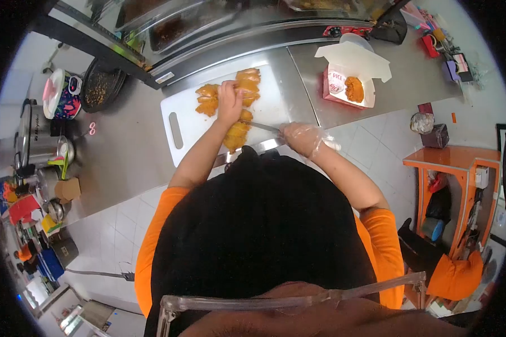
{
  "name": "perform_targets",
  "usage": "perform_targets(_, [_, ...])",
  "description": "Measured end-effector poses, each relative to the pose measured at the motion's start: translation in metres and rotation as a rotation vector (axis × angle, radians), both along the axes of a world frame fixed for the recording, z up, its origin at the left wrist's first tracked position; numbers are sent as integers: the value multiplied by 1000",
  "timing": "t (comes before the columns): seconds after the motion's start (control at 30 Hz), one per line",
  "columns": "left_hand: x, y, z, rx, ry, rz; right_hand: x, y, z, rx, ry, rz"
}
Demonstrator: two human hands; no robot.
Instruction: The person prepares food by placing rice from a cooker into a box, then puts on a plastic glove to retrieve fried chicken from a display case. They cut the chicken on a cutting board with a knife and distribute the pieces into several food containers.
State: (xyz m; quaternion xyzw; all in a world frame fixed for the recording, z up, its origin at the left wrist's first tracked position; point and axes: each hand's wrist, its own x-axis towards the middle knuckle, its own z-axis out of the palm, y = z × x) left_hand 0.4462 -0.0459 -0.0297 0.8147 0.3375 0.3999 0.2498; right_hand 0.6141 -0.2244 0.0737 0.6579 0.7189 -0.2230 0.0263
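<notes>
A white cutting board (188,126) lies on the steel counter with golden fried chicken (237,135) on it, in cut pieces. My right hand (302,139), in a clear plastic glove, is closed around the handle of a knife (263,127). The knife's blade points left and its tip meets the chicken piece nearest me. My left hand (229,104), which looks bare, presses on the chicken just beyond the blade, fingers curled over it. More cut chicken lies left of that hand and at the board's far edge. The left fingertips are partly hidden.
An open paper box (334,92) with a fried piece inside stands right of the board. A glass-fronted warmer (208,48) borders the counter's far side. At left are a black bowl (102,84), a patterned pot (67,101) and a steel cooker (36,135). An orange table (455,158) stands at right.
</notes>
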Motion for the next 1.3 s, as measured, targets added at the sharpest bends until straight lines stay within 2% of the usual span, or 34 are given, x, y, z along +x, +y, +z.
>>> perform_targets(0.1, [-1, -6, 8, 40, 21, -20, -1, -6, 14, 142, -7, 39])
perform_targets(0.23, [9, -2, 39, 87, 11, -6, 1, -13, 56, 130, 10, -33])
perform_targets(0.33, [25, 3, 29, 70, -16, -26, 11, -12, 48, 164, -20, 8])
perform_targets(0.47, [30, 6, 14, 27, -49, -38, 14, -1, 41, 28, -34, -4])
perform_targets(0.53, [25, 5, 4, -20, 47, -59, 13, 2, 21, -26, -34, -9])
perform_targets(0.67, [24, 8, 4, 14, 290, -135, 15, 0, -28, 73, 145, -50])
perform_targets(0.77, [23, 8, 13, 27, 369, -138, 12, -6, -45, 81, 225, -114])
perform_targets(0.9, [22, 2, 52, 149, 185, -35, 22, -5, -33, 105, 186, -107])
perform_targets(1.03, [-23, -26, 105, 258, -74, 239, 44, -13, -23, 244, 136, -209])
perform_targets(1.07, [-41, -39, 106, 183, -44, 293, 52, -13, -24, 295, 138, -238])
perform_targets(1.13, [-76, -67, 104, 56, 68, 345, 64, -9, -36, 241, 134, -382])
perform_targets(1.17, [-91, -80, 99, 0, 152, 339, 68, -6, -45, 213, 131, -455])
perform_targets(1.27, [-124, -106, 79, -72, 339, 196, 65, 10, -72, 296, 139, -486])
perform_targets(1.3, [-129, -114, 75, -101, 371, 201, 62, 15, -73, 245, 77, -463])
